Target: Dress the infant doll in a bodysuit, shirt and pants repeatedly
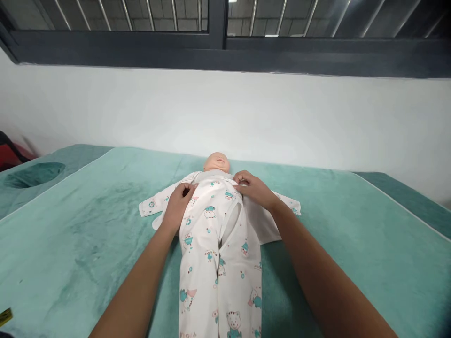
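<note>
A baby doll lies on its back on a teal blanket, head toward the wall. It wears white printed trousers, and an open white top is spread beneath it. My left hand pinches the trousers' waistband on the doll's left side as I see it. My right hand grips the waistband on the other side, fingers curled into the cloth. Both forearms reach in from the bottom edge.
The blanket covers a padded table with a round face hole at the far left. A white wall and dark window frame stand behind. A red and black item shows at the left edge. A yellow tag lies bottom left.
</note>
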Demonstrator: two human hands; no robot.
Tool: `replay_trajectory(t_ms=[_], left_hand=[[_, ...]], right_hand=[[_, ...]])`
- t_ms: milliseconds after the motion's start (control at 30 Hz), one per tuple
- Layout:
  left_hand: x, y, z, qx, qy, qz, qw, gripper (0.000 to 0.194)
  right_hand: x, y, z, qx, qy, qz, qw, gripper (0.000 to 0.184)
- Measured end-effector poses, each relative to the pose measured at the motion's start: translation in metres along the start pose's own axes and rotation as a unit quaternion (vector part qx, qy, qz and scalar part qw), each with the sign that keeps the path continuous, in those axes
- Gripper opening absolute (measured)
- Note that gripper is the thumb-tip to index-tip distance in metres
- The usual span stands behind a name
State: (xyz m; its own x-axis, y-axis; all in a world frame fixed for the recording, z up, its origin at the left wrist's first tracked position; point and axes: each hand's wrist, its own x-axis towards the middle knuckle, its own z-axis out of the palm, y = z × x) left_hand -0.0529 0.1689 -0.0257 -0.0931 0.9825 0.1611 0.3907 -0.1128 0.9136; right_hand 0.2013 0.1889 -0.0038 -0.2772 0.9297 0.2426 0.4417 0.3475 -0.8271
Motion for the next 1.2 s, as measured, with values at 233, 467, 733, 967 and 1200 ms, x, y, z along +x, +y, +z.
replay_trajectory(t_ms=[233,467,733,967,1200], left_hand=[[0.001,0.000,-0.004,0.034,-0.036,0.027,0.998,0.039],[0.006,-0.012,-0.003,0.037,-0.008,0.077,0.996,0.033],[0.010,-0.020,-0.001,-0.032,-0.005,0.051,0.998,0.019],[0.009,-0.027,0.005,-0.012,0.030,0.099,0.995,0.023],[0.006,-0.026,0.005,0.020,0.082,0.013,0.996,0.015]], right_hand=[[0.016,-0.003,0.011,0.031,-0.006,-0.047,0.998,0.020],[0.036,-0.024,0.019,-0.230,0.006,-0.045,0.972,0.013],[0.062,-0.039,0.035,-0.363,0.018,-0.029,0.931,0.014],[0.057,-0.022,0.039,-0.199,0.052,0.053,0.977,0.026],[0.040,0.000,0.045,0.024,0.131,0.058,0.989,0.026]])
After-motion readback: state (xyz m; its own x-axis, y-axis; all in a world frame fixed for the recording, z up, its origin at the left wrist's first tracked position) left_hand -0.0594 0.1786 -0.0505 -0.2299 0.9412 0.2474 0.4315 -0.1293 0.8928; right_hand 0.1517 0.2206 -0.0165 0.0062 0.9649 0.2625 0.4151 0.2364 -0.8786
